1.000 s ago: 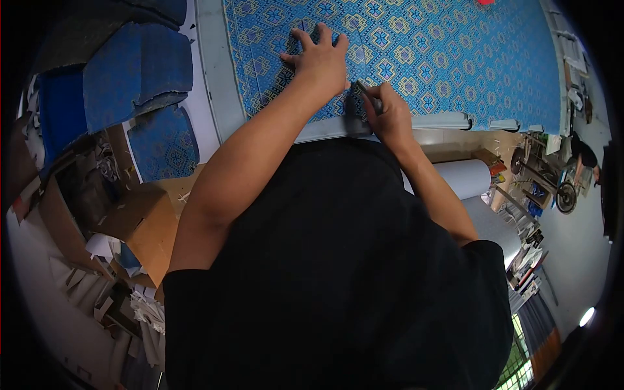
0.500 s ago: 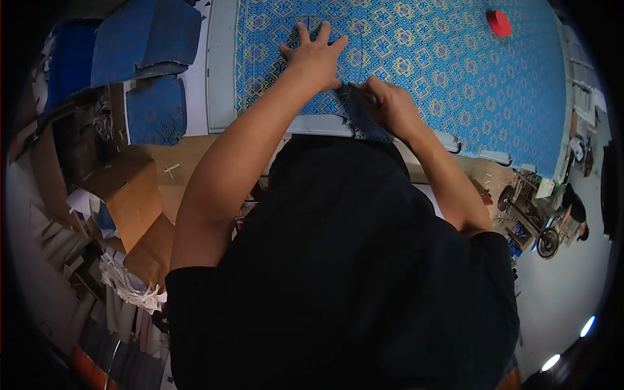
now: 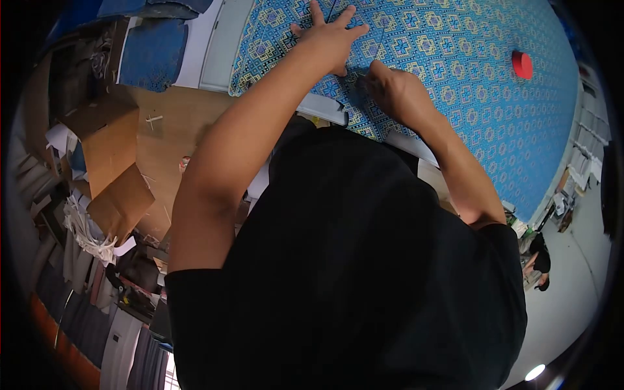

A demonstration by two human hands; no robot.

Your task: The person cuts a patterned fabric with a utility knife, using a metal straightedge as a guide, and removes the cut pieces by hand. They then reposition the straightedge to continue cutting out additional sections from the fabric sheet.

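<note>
Blue patterned fabric (image 3: 455, 65) spread on worktop (image 3: 221, 45) | left hand (image 3: 331, 36) pressed flat, fingers splayed | right hand (image 3: 393, 91) closed; held thing cannot be told | red object (image 3: 521, 64) nearby

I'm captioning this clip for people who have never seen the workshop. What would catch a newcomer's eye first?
First, the big blue patterned fabric spread over the table at the top, with the left hand pressed flat on it, fingers splayed. Beside it the right hand is curled near the fabric's near edge; what it grips is hidden. A small red object lies on the fabric at right, and cardboard boxes crowd the floor at left.
</note>
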